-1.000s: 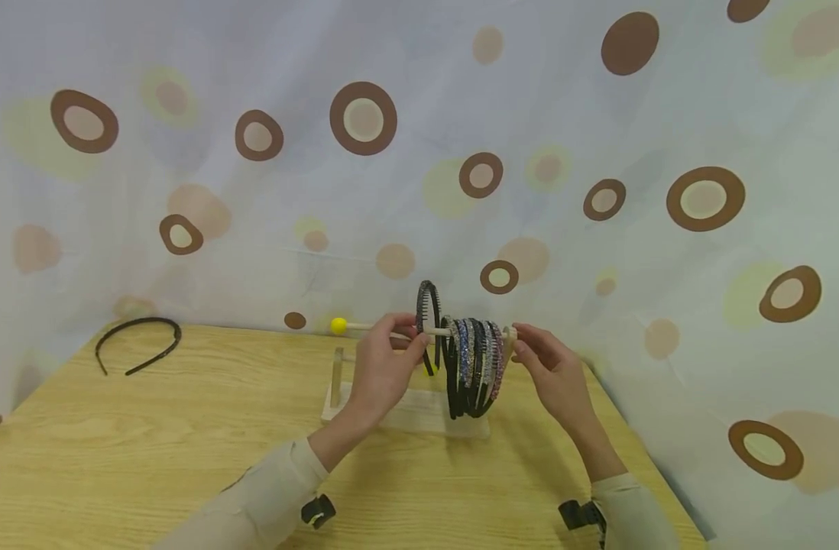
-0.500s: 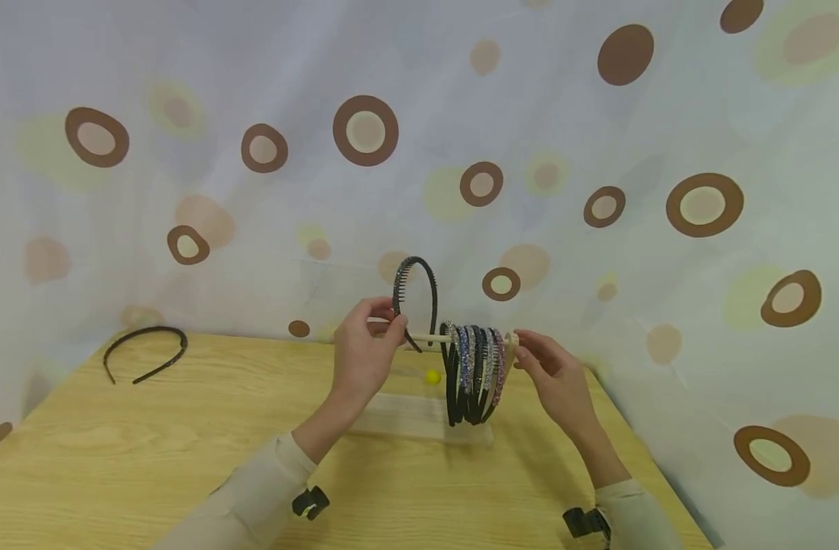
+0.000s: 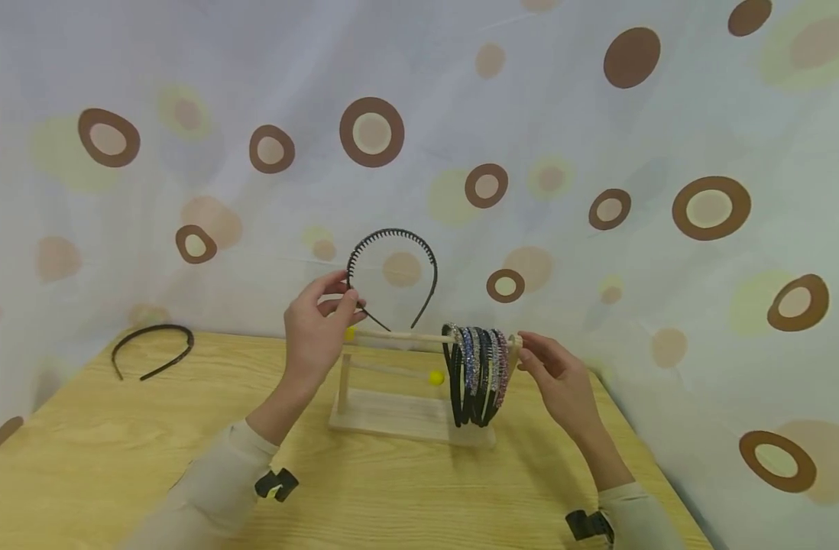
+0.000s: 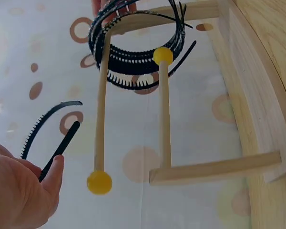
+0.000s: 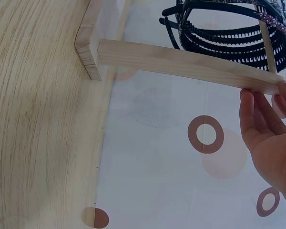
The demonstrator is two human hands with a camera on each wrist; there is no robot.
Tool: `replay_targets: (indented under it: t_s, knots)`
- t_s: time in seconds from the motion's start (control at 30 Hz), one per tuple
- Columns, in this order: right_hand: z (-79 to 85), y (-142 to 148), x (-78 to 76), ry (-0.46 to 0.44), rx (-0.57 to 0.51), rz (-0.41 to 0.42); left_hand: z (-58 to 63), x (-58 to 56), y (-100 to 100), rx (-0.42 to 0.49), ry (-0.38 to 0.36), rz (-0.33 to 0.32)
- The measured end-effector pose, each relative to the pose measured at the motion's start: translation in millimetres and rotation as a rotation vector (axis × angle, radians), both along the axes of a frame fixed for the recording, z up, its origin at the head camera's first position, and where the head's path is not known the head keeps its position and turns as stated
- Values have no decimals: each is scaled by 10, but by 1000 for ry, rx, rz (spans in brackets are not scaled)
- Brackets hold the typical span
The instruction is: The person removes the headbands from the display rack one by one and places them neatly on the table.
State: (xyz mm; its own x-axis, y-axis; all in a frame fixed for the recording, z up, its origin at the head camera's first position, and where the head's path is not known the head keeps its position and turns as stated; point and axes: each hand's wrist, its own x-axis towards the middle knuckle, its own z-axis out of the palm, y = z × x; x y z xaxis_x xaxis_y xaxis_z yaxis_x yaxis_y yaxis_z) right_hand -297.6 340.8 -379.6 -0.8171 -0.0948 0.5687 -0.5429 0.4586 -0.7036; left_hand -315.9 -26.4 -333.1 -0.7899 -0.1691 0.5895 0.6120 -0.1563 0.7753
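Observation:
My left hand pinches one side of a black toothed headband, its open ends pointing down just above the upper rod of a wooden headband stand. In the left wrist view this headband is apart from the rod and its yellow end ball. Several glittery and black headbands hang bunched at the rod's right end. There, my right hand grips the top of the stand's upright between thumb and fingers.
Another black headband lies on the wooden table at the far left. A lower rod with a yellow ball points right from the stand's left post. Behind the table hangs a spotted cloth.
My left hand has moved left and up, drawing the black headband off the rod and turning it to face the head camera. The right hand stays at the upright.

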Motion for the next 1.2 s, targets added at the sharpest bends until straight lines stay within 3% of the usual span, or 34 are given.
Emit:
replay_targets:
  t_s: [0.2, 0.43, 0.63, 0.8, 0.93, 1.07, 1.2]
  knots:
    - [20, -18, -74, 1, 12, 6, 47, 6, -474, 57, -59, -10]
    - [28, 3, -89, -10, 33, -1, 25, 154, -1105, 163, -202, -116]
    - [24, 109, -35, -5, 46, -31, -164, 293, -1562, 157, -253, -240]
    - [72, 236, 22, 4, 40, -44, -380, 330, -1902, 172, -288, -324]
    - [98, 326, 60, -6, 52, -69, -524, 311, -2185, 75, -326, -284]
    - [105, 368, 42, -2, 47, -64, -642, 278, -2493, -105, -397, -210]
    - [104, 430, 60, 9, 43, -72, -743, 192, -2730, -275, -489, -181]
